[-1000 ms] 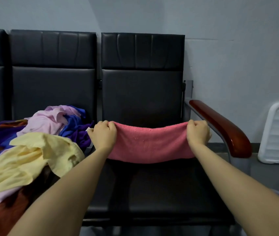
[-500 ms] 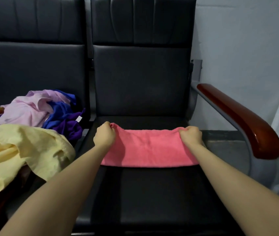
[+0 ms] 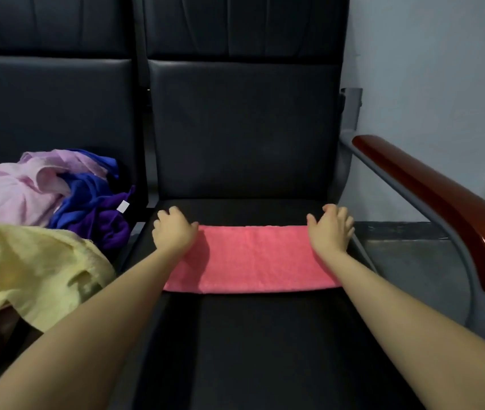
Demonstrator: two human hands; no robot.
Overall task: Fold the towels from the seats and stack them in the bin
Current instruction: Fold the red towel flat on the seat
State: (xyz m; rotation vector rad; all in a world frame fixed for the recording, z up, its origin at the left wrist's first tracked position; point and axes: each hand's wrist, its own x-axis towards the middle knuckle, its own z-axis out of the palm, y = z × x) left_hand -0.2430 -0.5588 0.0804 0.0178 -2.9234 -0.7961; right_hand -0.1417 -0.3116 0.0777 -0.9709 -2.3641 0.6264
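the coral-pink terry towel (image 3: 250, 258) lay flat as a long folded strip across the black padded seat (image 3: 264, 350) of the right-hand chair, its long edges running left to right. my left hand (image 3: 174, 229) rested on the strip's far left corner, fingers loosely spread and reaching past the edge onto the seat, gripping nothing. my right hand (image 3: 331, 227) sat likewise on the far right corner, fingers relaxed and apart, thumb toward the middle; no pinch on the cloth.

judgement: the lengthwise fold looked finished and the step in hand was laying the strip down and smoothing it. the strip was too long to stack as it was.

next move, as i judged it: take one short end, probably both of its corners, and carry it over to the other end, keeping the edges square; terry is soft and the layers may slip apart if lifted carelessly. then press flat.

remaining work: on the neighbouring seat to my left sat an unfolded heap, a pale yellow crumpled towel (image 3: 28, 270) nearest, a light pink crumpled towel (image 3: 16, 193) behind, a blue and purple bunched towel (image 3: 96, 208) beside it. the bin was not clearly in view, so its position could not be noted. the red-brown wooden armrest (image 3: 442, 202) bounded the seat on my right.
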